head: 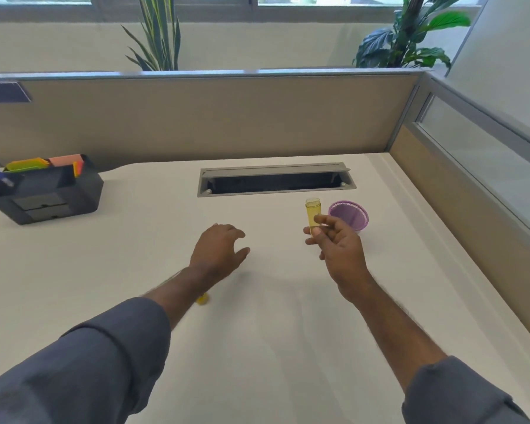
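Note:
My right hand (338, 244) pinches a clear yellow tube (312, 213) between thumb and fingers and holds it upright above the white desk (273, 316). The tube's open top points up. Just behind and right of it a purple mesh cup (351, 215) lies tilted on the desk. My left hand (219, 250) hovers palm down over the middle of the desk, fingers loosely spread, holding nothing. A small yellow piece (202, 298) lies on the desk, partly hidden under my left forearm.
A black desk organiser (46, 194) with coloured sticky notes and a pen stands at the far left. A grey cable hatch (276, 179) is open in the desk's back middle. Beige partition walls close the back and right sides; plants stand behind them.

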The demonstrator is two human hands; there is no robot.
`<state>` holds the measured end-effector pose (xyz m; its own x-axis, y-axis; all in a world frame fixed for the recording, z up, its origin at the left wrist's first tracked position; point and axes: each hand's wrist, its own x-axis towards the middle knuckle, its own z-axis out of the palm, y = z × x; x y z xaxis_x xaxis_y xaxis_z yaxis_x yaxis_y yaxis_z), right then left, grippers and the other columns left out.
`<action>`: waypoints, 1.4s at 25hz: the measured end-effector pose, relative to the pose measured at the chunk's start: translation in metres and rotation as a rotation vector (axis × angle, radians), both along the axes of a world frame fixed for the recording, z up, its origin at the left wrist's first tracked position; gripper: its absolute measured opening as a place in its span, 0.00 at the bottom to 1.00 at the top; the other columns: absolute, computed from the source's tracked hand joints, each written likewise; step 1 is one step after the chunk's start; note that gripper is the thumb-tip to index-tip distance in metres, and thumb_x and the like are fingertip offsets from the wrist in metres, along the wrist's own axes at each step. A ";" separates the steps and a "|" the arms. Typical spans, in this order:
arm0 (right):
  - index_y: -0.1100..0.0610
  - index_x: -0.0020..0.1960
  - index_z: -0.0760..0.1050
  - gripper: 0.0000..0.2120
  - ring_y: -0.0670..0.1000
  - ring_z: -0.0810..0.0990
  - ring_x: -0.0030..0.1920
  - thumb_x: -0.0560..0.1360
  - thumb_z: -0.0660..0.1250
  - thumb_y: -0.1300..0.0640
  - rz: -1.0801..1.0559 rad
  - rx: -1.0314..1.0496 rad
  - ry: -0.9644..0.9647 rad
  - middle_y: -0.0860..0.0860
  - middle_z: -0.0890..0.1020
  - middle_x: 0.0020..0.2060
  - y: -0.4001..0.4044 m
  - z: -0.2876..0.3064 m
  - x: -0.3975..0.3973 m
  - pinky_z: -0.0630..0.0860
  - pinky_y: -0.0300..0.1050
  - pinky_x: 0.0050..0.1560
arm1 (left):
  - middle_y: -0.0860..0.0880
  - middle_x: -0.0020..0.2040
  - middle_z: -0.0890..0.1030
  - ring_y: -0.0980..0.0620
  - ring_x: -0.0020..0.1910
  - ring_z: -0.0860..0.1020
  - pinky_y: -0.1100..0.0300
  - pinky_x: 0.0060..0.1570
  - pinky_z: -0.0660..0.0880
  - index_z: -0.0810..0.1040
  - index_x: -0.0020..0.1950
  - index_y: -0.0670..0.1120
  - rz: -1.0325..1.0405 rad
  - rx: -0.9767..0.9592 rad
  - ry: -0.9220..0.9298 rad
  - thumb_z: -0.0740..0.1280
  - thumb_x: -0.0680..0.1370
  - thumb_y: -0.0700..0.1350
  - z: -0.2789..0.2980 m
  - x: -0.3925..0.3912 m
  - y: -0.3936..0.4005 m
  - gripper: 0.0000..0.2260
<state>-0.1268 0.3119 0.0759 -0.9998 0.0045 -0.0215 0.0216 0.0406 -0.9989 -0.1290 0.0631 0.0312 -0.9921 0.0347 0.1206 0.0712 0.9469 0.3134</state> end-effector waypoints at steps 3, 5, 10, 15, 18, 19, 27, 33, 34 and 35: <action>0.57 0.61 0.75 0.10 0.46 0.84 0.44 0.80 0.64 0.62 0.044 0.003 -0.004 0.52 0.86 0.49 -0.019 -0.001 0.012 0.74 0.33 0.38 | 0.50 0.58 0.83 0.48 0.59 0.79 0.54 0.60 0.73 0.81 0.60 0.49 0.053 0.051 0.000 0.69 0.76 0.53 0.008 0.019 -0.021 0.15; 0.57 0.61 0.74 0.10 0.48 0.84 0.45 0.80 0.64 0.61 0.063 0.006 -0.012 0.53 0.86 0.50 -0.031 -0.005 0.019 0.74 0.33 0.38 | 0.52 0.56 0.84 0.49 0.58 0.79 0.55 0.56 0.74 0.82 0.59 0.51 0.062 0.060 -0.057 0.70 0.76 0.53 0.007 0.034 -0.036 0.13; 0.55 0.60 0.75 0.10 0.48 0.83 0.45 0.80 0.64 0.61 0.123 -0.003 -0.038 0.54 0.85 0.51 -0.062 -0.010 0.040 0.75 0.33 0.36 | 0.55 0.56 0.80 0.53 0.58 0.77 0.58 0.53 0.74 0.79 0.61 0.53 0.141 0.145 -0.225 0.73 0.72 0.55 -0.007 0.075 -0.067 0.19; 0.51 0.59 0.76 0.10 0.53 0.81 0.51 0.80 0.65 0.60 0.157 0.039 -0.030 0.52 0.82 0.54 -0.083 -0.012 0.057 0.75 0.38 0.42 | 0.54 0.60 0.78 0.52 0.61 0.74 0.59 0.58 0.71 0.75 0.68 0.52 0.168 0.173 -0.283 0.78 0.68 0.55 -0.026 0.105 -0.079 0.30; 0.49 0.57 0.78 0.09 0.51 0.78 0.49 0.79 0.66 0.59 0.172 0.084 -0.014 0.49 0.81 0.54 -0.091 -0.019 0.067 0.74 0.41 0.42 | 0.52 0.60 0.79 0.49 0.61 0.75 0.56 0.60 0.72 0.76 0.67 0.50 0.199 0.206 -0.293 0.77 0.68 0.55 -0.038 0.110 -0.078 0.29; 0.49 0.57 0.78 0.09 0.50 0.77 0.47 0.79 0.67 0.59 0.178 0.093 -0.013 0.49 0.81 0.54 -0.092 -0.022 0.070 0.74 0.41 0.41 | 0.51 0.60 0.79 0.49 0.61 0.75 0.55 0.59 0.72 0.77 0.66 0.50 0.209 0.222 -0.287 0.77 0.68 0.55 -0.042 0.111 -0.075 0.28; 0.51 0.57 0.79 0.09 0.48 0.76 0.46 0.78 0.68 0.60 0.211 0.113 -0.066 0.49 0.82 0.53 -0.104 -0.038 0.085 0.75 0.44 0.44 | 0.51 0.55 0.79 0.48 0.58 0.73 0.55 0.56 0.72 0.79 0.60 0.50 0.287 0.308 -0.171 0.73 0.72 0.53 -0.058 0.109 -0.064 0.18; 0.51 0.58 0.79 0.11 0.49 0.78 0.48 0.78 0.67 0.61 0.226 0.114 -0.089 0.48 0.82 0.49 -0.104 -0.044 0.089 0.75 0.45 0.47 | 0.51 0.46 0.82 0.51 0.47 0.79 0.57 0.47 0.77 0.80 0.46 0.47 0.322 0.553 -0.104 0.75 0.67 0.44 -0.042 0.105 -0.065 0.10; 0.51 0.59 0.80 0.11 0.49 0.78 0.47 0.78 0.66 0.61 0.228 0.108 -0.094 0.48 0.82 0.47 -0.104 -0.045 0.088 0.74 0.45 0.46 | 0.52 0.45 0.83 0.53 0.45 0.80 0.57 0.45 0.79 0.80 0.45 0.47 0.332 0.609 -0.085 0.75 0.66 0.43 -0.035 0.105 -0.065 0.10; 0.52 0.59 0.80 0.12 0.49 0.78 0.46 0.79 0.66 0.62 0.231 0.102 -0.099 0.48 0.82 0.46 -0.103 -0.045 0.087 0.74 0.45 0.46 | 0.52 0.43 0.83 0.54 0.43 0.80 0.58 0.43 0.79 0.80 0.44 0.48 0.340 0.659 -0.061 0.75 0.65 0.42 -0.028 0.104 -0.063 0.10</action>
<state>-0.0394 0.2085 0.0313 -0.9676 -0.2164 -0.1298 0.0971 0.1558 -0.9830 -0.0245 -0.0003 0.0033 -0.9408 -0.3360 -0.0453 -0.2280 0.5282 0.8180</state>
